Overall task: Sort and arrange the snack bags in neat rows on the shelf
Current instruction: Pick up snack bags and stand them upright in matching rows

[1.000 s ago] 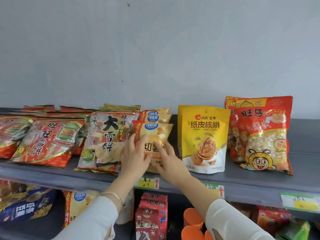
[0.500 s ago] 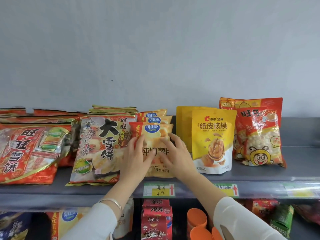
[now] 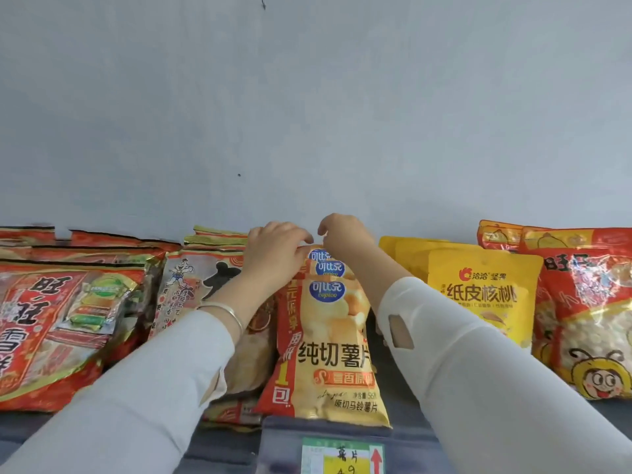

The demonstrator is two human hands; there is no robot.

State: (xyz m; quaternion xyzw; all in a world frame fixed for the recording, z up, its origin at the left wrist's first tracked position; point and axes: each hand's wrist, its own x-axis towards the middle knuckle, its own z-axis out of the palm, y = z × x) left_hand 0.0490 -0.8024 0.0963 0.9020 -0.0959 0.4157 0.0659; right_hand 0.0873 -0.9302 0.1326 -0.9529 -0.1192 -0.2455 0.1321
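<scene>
- I read the front potato chip bag (image 3: 328, 336) at lower centre of the frame. It stands upright at the front lip of the shelf (image 3: 403, 415). It is yellow, with a red band down its left side, a blue oval logo near the top and black characters across the middle.
- 2 more blue logos show directly above it. These belong to the rear potato chip bags (image 3: 326, 263), lined up in 1 file toward the wall.
- Left hand (image 3: 273, 258): fingers curled over the top edge of the rear potato chip bags, grasping them.
- Right hand (image 3: 345, 234): fingers bent downward at the same top edge. I cannot tell whether they pinch a bag.
- Neighbours: rice cracker bags (image 3: 68, 319) at left, walnut pouches (image 3: 478, 292) at right, red biscuit bags (image 3: 588, 319) at the right edge.
- A price label (image 3: 342, 456) sits below the front potato chip bag.
</scene>
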